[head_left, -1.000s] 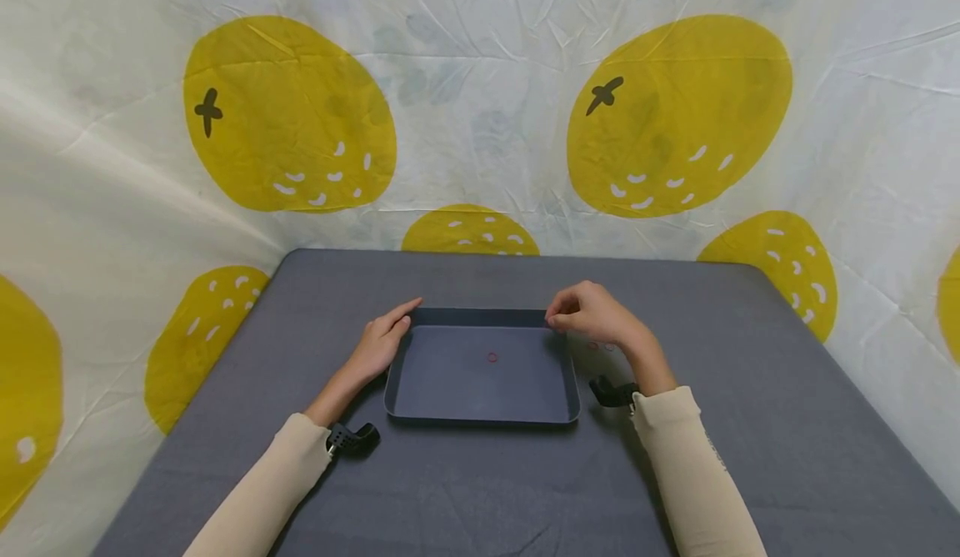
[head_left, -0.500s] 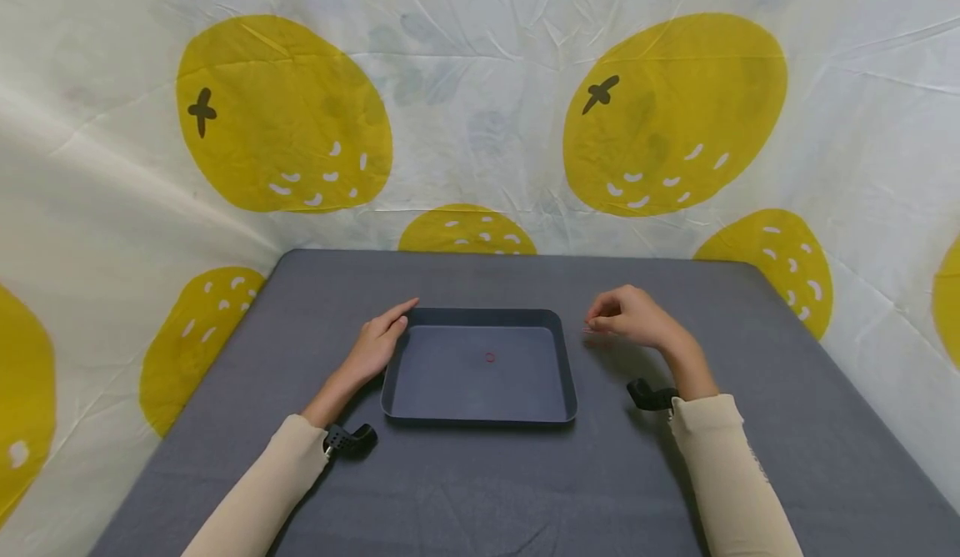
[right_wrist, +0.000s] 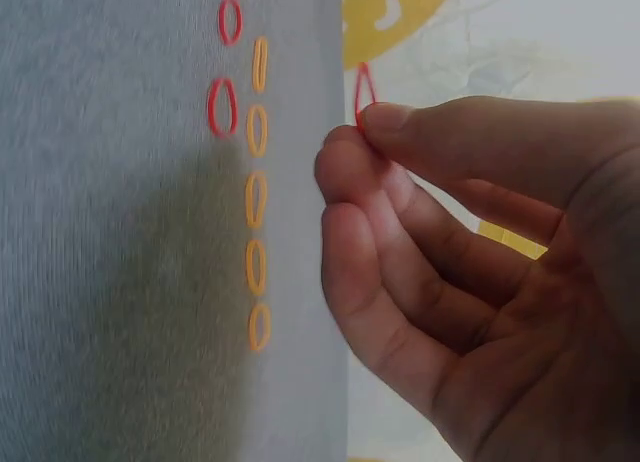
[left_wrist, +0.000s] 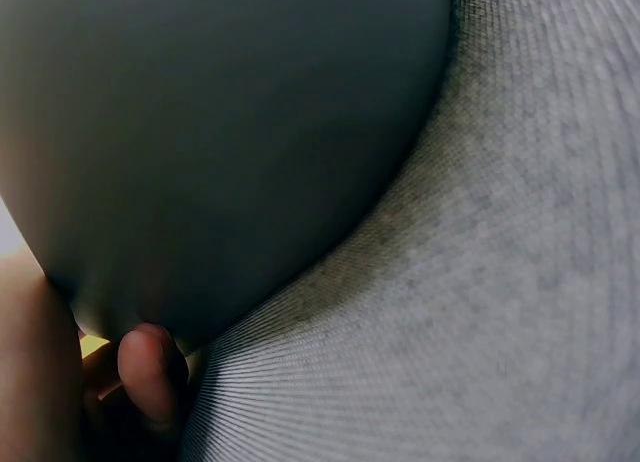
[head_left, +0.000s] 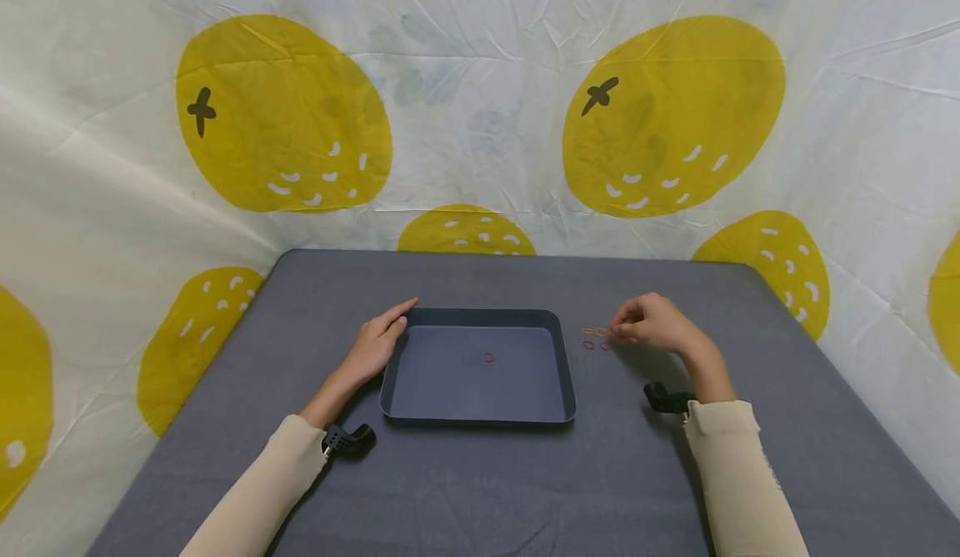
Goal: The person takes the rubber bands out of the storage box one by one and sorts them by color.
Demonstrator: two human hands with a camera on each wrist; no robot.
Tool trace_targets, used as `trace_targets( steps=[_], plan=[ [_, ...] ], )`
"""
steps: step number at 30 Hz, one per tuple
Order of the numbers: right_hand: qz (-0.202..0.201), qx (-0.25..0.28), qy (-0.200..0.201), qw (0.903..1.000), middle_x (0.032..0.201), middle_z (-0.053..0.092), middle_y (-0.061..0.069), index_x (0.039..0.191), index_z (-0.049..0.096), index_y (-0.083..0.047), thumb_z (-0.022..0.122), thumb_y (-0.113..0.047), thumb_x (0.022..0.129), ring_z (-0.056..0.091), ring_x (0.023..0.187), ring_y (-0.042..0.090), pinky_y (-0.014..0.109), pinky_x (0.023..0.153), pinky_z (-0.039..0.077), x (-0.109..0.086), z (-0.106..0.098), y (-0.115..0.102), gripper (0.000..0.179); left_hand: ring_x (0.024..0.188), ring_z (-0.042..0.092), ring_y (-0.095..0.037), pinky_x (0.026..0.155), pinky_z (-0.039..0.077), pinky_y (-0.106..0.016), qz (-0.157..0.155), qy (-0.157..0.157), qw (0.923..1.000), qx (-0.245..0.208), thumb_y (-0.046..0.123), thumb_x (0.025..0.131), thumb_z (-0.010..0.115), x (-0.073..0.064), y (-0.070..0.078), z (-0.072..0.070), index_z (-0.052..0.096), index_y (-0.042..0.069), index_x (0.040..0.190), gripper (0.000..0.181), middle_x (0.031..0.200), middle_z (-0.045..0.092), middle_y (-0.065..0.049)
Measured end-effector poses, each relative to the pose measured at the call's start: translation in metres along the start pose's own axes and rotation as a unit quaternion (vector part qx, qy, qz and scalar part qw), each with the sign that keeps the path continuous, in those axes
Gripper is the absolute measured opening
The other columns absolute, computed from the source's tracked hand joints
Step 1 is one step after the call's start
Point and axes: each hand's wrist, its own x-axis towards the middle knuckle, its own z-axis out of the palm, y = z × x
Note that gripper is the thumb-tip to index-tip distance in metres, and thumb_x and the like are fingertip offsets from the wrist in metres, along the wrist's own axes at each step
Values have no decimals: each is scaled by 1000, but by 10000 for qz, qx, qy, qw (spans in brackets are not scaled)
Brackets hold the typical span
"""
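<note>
My right hand (head_left: 651,322) is raised over the table, right of the tray. Between thumb and index finger it pinches a thin red rubber band (right_wrist: 364,94), seen clearly in the right wrist view. Below it lie two red rubber bands (right_wrist: 222,108) and a row of several orange rubber bands (right_wrist: 257,199); the hand hides part of them in the head view. My left hand (head_left: 369,350) grips the left side of the dark grey tray (head_left: 480,420), its thumb at the rim and other fingers at the outer wall. One red rubber band (head_left: 489,357) lies inside the tray.
A grey cloth-covered table (head_left: 480,490) bears the tray and the bands. Behind it and at the sides hangs a pale curtain (head_left: 480,123) printed with large yellow fruit. Both wrists wear black camera mounts (head_left: 351,440).
My right hand has moved rightward from above the tray's far right corner to over the row of rubber bands, uncovering some of them. The left hand stays on the tray.
</note>
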Motion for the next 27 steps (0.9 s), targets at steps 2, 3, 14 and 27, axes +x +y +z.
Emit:
trace_targets(
  steps=[2,3,14,27],
  plan=[
    [59,-8,-7,10000,75,71,11,96,78,0,67,-5,96,58,68,15,31,63,46,-1,-1,3,12,140,52,-38,113,40,-59,31,10,10000,3,24,114,40,0,-1,0,47,16,157,45,152,55,-19],
    [91,12,-17,10000,75,72,11,96,78,0,67,-5,96,59,67,16,30,63,47,-2,-2,4,12,139,53,-38,113,41,-59,33,16,10000,-10,24,114,40,0,-1,0,47,16,157,45,152,55,-19],
    [397,96,-79,9991,76,72,3,92,78,1,67,-4,92,62,69,15,29,63,53,-1,1,18,12,131,57,-36,106,43,-54,62,16,10000,64,25,114,39,-1,0,0,46,15,158,46,141,62,-22],
    [830,179,-83,9964,69,69,2,88,76,3,70,-7,90,61,65,14,28,61,53,1,8,17,12,148,44,-37,117,36,-61,-13,-32,10000,-74,24,113,40,-1,1,0,46,17,158,45,160,47,-13]
  ],
)
